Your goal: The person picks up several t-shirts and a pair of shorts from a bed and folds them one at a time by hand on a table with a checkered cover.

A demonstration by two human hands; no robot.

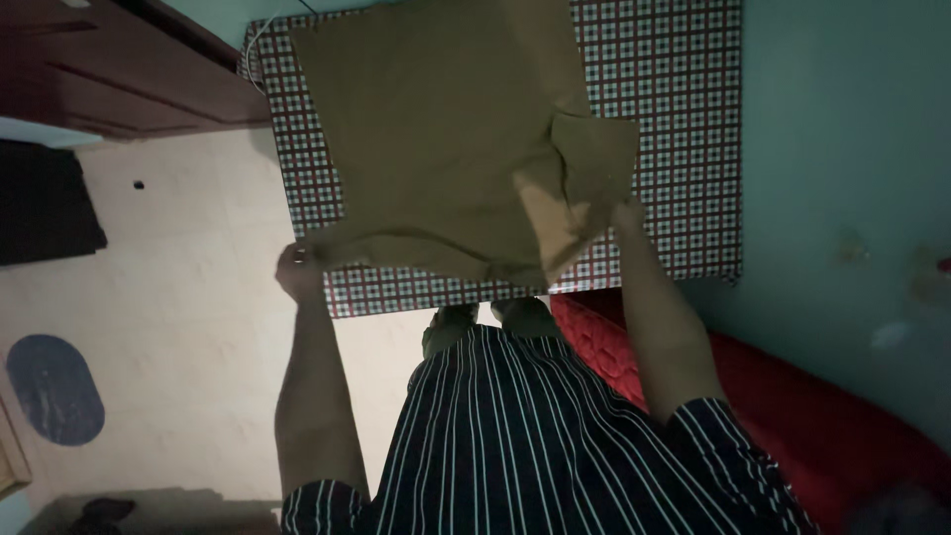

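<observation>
Striped dark clothing with thin white lines filled the bottom of the view, closest to the lens, and both bare forearms reached out from its short sleeves. The left hand was closed around the near left corner of an olive-brown cloth, the fingers curled so that the fabric bunched inside the grip. The right hand pinched the cloth's near right side, where a flap of the fabric was folded back over itself; the fingers themselves were mostly hidden behind that fold, but the cloth hung from them, so the hand was shut on it. Between the two hands the near hem sagged slightly.

The cloth was spread wide and covered most of a checked mattress patterned in red, white and dark squares. Its far edge reached toward the mattress's far left corner, while the mattress's right edge and near edge stayed uncovered. Whether the cloth lay flat on the mattress or was held just above it could not be told.

Beside the mattress's near right corner lay a red quilted cushion, running along a pale green wall. On the left, a cream tiled floor carried a dark blue oval mat, and a dark wooden cabinet stood near the mattress's far left corner.
</observation>
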